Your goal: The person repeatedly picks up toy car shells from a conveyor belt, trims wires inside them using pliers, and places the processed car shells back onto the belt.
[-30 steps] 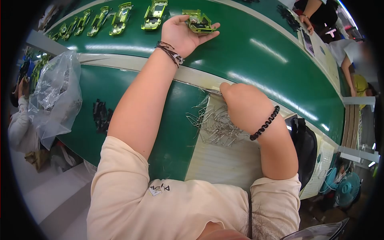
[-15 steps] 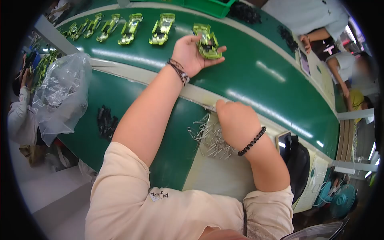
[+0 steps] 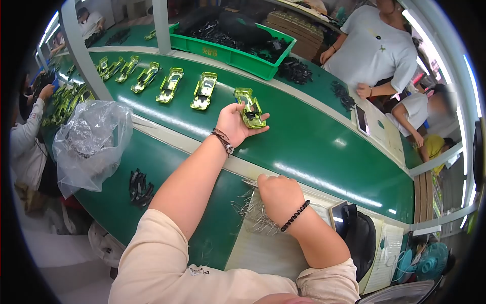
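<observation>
On the green surface, my left hand (image 3: 237, 124) is wrapped round a yellow-green toy car body (image 3: 249, 108), thumb on its near side and fingers beneath. My right hand (image 3: 281, 198) is closed at the table's edge, fingers pinched on a thin metal tool (image 3: 250, 182) whose tip shows at the left. Below and partly behind that hand lies a heap of thin bent metal wires (image 3: 259, 219) on a pale sheet. Several more green car bodies (image 3: 204, 91) stand in a row to the left of the held one.
A clear plastic bag (image 3: 91, 147) and a pile of black parts (image 3: 140, 188) lie at the left. Across the belt is a green crate (image 3: 223, 49) of black parts. A phone (image 3: 338, 217) and black bag (image 3: 360, 238) are at the right. Other people sit around.
The camera view has tilted up, showing the crate and people beyond. The car body in my left hand has turned from sideways to lengthwise. My right hand stays closed by the wires.
</observation>
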The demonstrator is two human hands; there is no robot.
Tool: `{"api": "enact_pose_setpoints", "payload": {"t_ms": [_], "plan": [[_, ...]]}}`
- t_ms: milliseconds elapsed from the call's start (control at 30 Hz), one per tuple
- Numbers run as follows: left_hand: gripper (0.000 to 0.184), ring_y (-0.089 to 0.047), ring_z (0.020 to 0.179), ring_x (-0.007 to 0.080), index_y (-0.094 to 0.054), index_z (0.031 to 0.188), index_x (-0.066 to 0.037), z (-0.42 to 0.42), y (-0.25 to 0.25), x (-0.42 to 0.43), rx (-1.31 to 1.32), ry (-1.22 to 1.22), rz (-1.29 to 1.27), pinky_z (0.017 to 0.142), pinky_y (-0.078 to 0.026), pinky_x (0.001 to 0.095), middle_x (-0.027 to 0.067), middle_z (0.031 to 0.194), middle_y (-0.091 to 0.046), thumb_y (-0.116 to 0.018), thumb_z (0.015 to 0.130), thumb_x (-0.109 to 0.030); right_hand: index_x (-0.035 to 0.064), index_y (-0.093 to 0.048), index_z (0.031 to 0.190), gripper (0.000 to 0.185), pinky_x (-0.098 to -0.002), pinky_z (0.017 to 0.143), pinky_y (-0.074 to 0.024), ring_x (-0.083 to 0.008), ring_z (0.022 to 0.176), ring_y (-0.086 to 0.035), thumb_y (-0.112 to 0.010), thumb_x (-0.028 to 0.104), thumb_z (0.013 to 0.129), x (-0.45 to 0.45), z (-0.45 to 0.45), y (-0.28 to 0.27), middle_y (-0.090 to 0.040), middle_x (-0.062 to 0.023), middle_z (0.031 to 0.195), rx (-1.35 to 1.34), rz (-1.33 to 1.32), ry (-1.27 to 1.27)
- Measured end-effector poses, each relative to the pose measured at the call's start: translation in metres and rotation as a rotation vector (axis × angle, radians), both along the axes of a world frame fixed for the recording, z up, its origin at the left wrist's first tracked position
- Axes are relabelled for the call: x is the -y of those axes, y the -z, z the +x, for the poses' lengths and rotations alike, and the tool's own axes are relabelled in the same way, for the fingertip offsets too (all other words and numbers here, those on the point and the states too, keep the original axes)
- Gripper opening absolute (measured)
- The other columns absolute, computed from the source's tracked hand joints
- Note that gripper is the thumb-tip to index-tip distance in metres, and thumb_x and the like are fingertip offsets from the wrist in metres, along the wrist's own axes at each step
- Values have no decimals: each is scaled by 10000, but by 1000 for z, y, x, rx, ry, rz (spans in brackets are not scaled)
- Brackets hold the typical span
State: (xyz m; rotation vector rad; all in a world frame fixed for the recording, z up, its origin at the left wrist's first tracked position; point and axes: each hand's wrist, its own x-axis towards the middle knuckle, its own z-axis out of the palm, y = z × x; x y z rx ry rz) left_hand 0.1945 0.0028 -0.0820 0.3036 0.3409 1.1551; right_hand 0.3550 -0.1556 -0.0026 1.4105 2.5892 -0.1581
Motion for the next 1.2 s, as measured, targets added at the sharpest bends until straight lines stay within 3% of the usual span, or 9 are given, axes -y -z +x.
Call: {"api": "enact_pose_setpoints", "payload": {"t_ms": [133, 233, 267, 333, 400, 533, 600, 833, 1200], "plan": [[345, -550, 1176, 386, -389, 1284, -69, 2, 5, -3, -26, -41, 13, 966, -472, 636, 165, 1242, -509, -346, 949, -142, -2, -520, 918, 198, -406, 672, -518, -349, 806, -649, -593, 4, 733, -9, 13, 2, -637, -183, 822, -94, -122, -59], [391, -568, 1148, 371, -361, 1340, -81, 2, 10, -6, -39, -12, 67, 944, -488, 641, 171, 1259, -503, -338, 950, -96, -17, -549, 940, 193, -419, 711, -519, -364, 822, -642, -570, 10, 750, -31, 23, -14, -626, -202, 828, -373, -403, -68], [402, -568, 1148, 372, -351, 1351, -91, 2, 11, -5, -44, 7, 85, 941, -489, 644, 174, 1264, -499, -341, 949, -81, -10, -540, 947, 204, -391, 689, -504, -370, 778, -619, -558, -13, 744, -38, 27, -9, -611, -212, 850, -577, -432, -87], [549, -506, 1250, 418, -329, 1396, -131, 6, 2, 3, -135, 7, 87, 985, -460, 650, 166, 1337, -470, -385, 870, 14, 12, -504, 907, 193, -299, 649, -477, -169, 702, -564, -619, -34, 759, -47, 25, 1, -560, -87, 787, -922, -256, 62], [716, -483, 1278, 430, -263, 1460, -147, 5, -5, 7, -172, 46, 147, 972, -473, 643, 171, 1373, -447, -382, 783, 52, 38, -472, 898, 186, -240, 633, -454, -76, 727, -525, -616, -45, 814, -56, 20, 16, -536, -16, 816, -1261, -179, 323], [889, -470, 1294, 431, -185, 1515, -166, 7, -11, 15, -157, 175, 283, 977, -476, 630, 178, 1427, -405, -393, 687, 82, 67, -384, 928, 272, -209, 646, -449, -75, 741, -502, -602, -78, 855, -70, 19, 39, -531, -36, 904, -1678, 75, 420], [936, -466, 1298, 430, -168, 1526, -171, 14, -16, 21, -178, 203, 335, 981, -475, 627, 176, 1448, -387, -396, 658, 95, 67, -392, 922, 260, -216, 676, -446, -79, 762, -502, -598, -78, 857, -74, 21, 50, -545, -34, 906, -1704, 161, 366], [918, -492, 1305, 309, -195, 1526, -173, 22, -13, 27, -196, 237, 421, 1002, -483, 482, 143, 1463, -394, -460, 684, 77, 64, -415, 910, 253, -235, 684, -406, -93, 723, -435, -603, -87, 835, -76, 24, 54, -572, -34, 896, -1442, 217, 253], [908, -531, 1262, 300, -213, 1523, -157, 21, -11, 24, -218, 236, 436, 957, -521, 442, 157, 1431, -441, -470, 683, 72, 58, -412, 912, 253, -236, 692, -403, -97, 745, -443, -599, -95, 837, -75, 23, 58, -568, -38, 895, -1453, 231, 207]]}}
